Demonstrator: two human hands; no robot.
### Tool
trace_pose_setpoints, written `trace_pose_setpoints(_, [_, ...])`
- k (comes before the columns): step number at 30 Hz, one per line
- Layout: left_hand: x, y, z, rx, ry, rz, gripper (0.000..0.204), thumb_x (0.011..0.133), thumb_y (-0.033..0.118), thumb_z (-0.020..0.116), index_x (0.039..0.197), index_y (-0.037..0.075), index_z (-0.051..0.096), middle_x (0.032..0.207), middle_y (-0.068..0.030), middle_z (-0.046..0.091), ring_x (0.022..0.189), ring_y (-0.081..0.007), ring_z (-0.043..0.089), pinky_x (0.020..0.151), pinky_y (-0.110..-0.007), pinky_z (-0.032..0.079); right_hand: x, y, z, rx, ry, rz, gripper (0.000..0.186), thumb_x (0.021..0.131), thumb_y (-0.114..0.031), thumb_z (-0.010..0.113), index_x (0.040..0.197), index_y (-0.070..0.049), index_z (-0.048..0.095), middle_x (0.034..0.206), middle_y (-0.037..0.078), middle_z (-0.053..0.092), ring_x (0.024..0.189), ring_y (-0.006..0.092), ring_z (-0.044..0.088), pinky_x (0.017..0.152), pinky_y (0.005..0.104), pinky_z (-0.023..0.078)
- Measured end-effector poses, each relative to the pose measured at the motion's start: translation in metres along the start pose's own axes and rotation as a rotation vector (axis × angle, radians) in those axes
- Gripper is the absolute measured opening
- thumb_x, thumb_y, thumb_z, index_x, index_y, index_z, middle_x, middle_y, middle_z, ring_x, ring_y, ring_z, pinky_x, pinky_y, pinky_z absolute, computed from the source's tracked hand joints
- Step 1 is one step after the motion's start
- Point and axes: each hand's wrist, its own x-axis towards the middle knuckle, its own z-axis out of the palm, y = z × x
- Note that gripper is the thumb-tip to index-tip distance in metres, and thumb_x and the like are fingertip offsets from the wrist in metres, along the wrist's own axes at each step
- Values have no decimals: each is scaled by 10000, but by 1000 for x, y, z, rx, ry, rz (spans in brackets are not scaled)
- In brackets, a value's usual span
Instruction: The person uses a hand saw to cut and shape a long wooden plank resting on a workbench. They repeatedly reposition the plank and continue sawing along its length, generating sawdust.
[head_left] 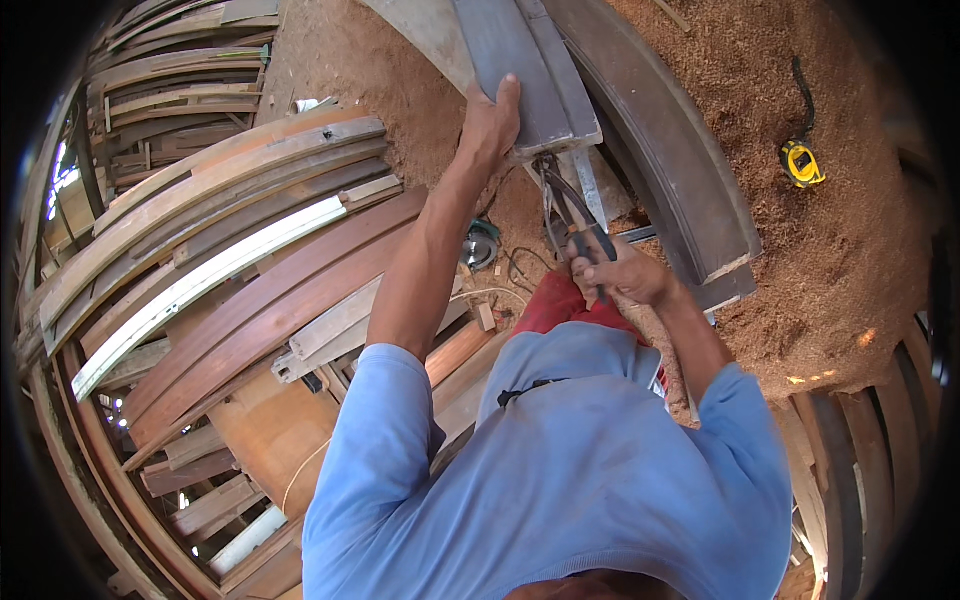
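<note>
My left hand (492, 125) grips the side of a grey-painted wooden board (525, 70), thumb on its face. My right hand (615, 270) is closed on the dark handles of a plier-like metal tool (570, 210), whose jaws reach the board's near end; what exactly they bite is too small to tell. A pale, narrow strip (585, 190) lies beside the tool, under the board. A wider dark-brown board (670, 150) lies just to the right.
Stacked wooden planks (200, 230) fill the left. A circular saw (480, 243) and loose cords (525, 270) lie on the sawdust-covered ground beyond my legs. At right, a yellow tape measure (800, 165) rests on a heap of sawdust (830, 280), with more planks (840, 470) lower right.
</note>
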Motion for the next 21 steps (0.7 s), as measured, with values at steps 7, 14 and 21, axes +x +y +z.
trace_pose_setpoints(7, [0, -8, -1, 41, 25, -50, 612, 1032, 383, 557, 1415, -79, 436, 1247, -231, 636, 1089, -302, 648, 948, -399, 510, 0, 6, 8, -23, 81, -17, 449, 902, -61, 627, 1326, -18, 486, 958, -9, 528, 867, 93, 538, 757, 262, 481])
trace_pose_setpoints(14, [13, -31, -1, 69, 72, 17, 592, 1050, 431, 538, 1356, -75, 498, 1136, -184, 674, 961, -226, 674, 839, -389, 559, -3, 4, 8, -5, 72, -8, 362, 908, -97, 634, 1250, -35, 533, 928, 0, 554, 822, 100, 558, 718, 279, 494])
trace_pose_setpoints(21, [-1, -2, -1, -53, -8, -63, 570, 1033, 338, 550, 1410, -79, 458, 1245, -271, 646, 1121, -331, 656, 982, -419, 507, -3, 2, 11, 54, 76, -53, 363, 906, -80, 634, 1249, -39, 522, 918, -5, 549, 801, 99, 550, 722, 279, 473])
